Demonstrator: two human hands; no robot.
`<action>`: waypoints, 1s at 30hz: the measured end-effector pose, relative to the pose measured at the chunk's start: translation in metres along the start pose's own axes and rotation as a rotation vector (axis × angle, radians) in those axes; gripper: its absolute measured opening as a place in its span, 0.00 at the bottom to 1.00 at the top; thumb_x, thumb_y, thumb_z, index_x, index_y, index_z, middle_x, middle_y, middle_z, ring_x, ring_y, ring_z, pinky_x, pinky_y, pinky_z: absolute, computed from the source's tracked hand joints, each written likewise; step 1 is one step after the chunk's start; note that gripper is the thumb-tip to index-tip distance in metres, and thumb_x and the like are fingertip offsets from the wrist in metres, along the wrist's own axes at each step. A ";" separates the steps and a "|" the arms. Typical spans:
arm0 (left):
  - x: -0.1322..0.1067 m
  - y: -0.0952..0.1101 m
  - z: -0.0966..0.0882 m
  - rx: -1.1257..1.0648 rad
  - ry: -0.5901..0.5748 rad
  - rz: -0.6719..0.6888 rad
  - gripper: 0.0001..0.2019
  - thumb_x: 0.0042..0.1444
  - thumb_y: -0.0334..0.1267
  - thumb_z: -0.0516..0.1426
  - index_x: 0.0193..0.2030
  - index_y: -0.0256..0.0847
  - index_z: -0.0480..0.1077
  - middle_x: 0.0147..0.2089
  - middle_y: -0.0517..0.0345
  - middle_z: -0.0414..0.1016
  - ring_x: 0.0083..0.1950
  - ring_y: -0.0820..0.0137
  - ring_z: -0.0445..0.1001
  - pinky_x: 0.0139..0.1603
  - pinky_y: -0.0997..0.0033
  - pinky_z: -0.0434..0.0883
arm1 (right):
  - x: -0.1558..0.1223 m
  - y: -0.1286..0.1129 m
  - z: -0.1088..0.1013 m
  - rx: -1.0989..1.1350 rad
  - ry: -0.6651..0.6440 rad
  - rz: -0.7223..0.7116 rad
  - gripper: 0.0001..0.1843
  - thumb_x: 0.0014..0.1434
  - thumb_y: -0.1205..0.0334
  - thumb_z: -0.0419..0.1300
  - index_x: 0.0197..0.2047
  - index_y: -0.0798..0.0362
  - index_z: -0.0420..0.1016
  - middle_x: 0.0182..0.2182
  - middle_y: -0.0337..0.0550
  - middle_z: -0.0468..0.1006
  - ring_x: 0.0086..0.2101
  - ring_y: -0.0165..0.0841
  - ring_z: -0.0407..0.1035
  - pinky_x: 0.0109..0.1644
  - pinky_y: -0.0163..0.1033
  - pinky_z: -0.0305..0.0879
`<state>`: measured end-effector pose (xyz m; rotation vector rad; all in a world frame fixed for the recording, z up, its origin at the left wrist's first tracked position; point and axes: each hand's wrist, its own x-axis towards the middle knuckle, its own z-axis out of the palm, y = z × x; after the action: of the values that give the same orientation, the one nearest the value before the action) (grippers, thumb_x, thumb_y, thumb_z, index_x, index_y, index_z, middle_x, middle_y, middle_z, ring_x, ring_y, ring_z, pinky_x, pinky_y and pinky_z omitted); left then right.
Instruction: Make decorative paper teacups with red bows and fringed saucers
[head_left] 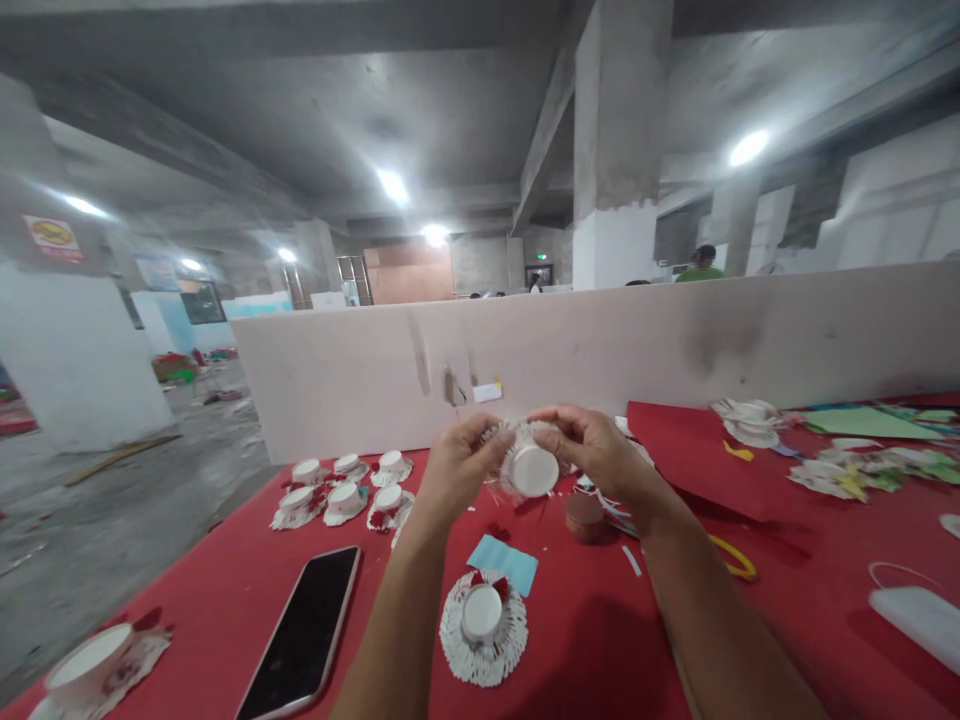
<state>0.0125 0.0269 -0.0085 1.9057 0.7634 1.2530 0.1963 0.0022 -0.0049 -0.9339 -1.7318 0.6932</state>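
Both my hands hold up a white paper cup (531, 468) with a fringed rim above the red table (600, 640). My left hand (459, 468) pinches the cup's left edge with closed fingers. My right hand (592, 448) grips its right and top edge, fingers curled over it. Below, on the table, lies a finished fringed cup (483, 625) turned upside down, with a light blue paper piece (504, 562) beside it.
A black phone (304, 632) lies at the front left. Several fringed cups (346, 492) sit in rows at the back left, another (94, 665) at the near left corner. A brown tape roll (585, 516), yellow scissors handle (735, 560), white power bank (916, 618), paper scraps (862, 465) and a pale partition wall (600, 340) surround.
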 end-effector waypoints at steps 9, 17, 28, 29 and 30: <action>0.000 -0.002 0.000 0.049 -0.008 -0.013 0.15 0.53 0.49 0.55 0.34 0.37 0.71 0.25 0.59 0.69 0.25 0.74 0.65 0.26 0.76 0.62 | 0.003 0.008 -0.003 0.045 -0.024 -0.005 0.14 0.54 0.54 0.60 0.39 0.55 0.75 0.28 0.41 0.77 0.27 0.31 0.70 0.30 0.35 0.66; 0.000 -0.005 -0.007 0.182 -0.043 0.021 0.15 0.55 0.49 0.54 0.27 0.38 0.69 0.21 0.62 0.64 0.23 0.76 0.60 0.23 0.76 0.56 | 0.004 0.014 -0.006 0.068 -0.088 0.001 0.14 0.55 0.56 0.59 0.41 0.56 0.75 0.29 0.42 0.78 0.30 0.31 0.71 0.34 0.36 0.66; 0.004 -0.011 -0.004 0.158 0.029 0.034 0.16 0.55 0.49 0.54 0.30 0.36 0.72 0.24 0.58 0.67 0.25 0.74 0.63 0.25 0.75 0.60 | 0.006 0.012 0.000 0.125 -0.052 -0.013 0.11 0.55 0.58 0.60 0.37 0.56 0.75 0.27 0.41 0.77 0.29 0.31 0.71 0.35 0.37 0.68; 0.004 -0.011 -0.004 0.156 0.033 0.027 0.17 0.55 0.49 0.54 0.29 0.36 0.71 0.23 0.59 0.66 0.25 0.74 0.62 0.24 0.75 0.59 | 0.006 0.011 0.000 0.138 -0.036 -0.025 0.11 0.55 0.58 0.60 0.38 0.56 0.75 0.28 0.42 0.77 0.30 0.31 0.71 0.36 0.38 0.68; 0.004 -0.010 -0.005 0.146 0.045 0.023 0.17 0.55 0.49 0.54 0.28 0.36 0.71 0.23 0.59 0.66 0.25 0.75 0.62 0.24 0.75 0.59 | 0.005 0.010 0.000 0.160 -0.021 -0.042 0.12 0.55 0.58 0.60 0.41 0.55 0.74 0.31 0.42 0.78 0.32 0.31 0.72 0.37 0.38 0.68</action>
<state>0.0086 0.0365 -0.0138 2.0128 0.8800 1.2889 0.1979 0.0124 -0.0105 -0.7804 -1.6832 0.8036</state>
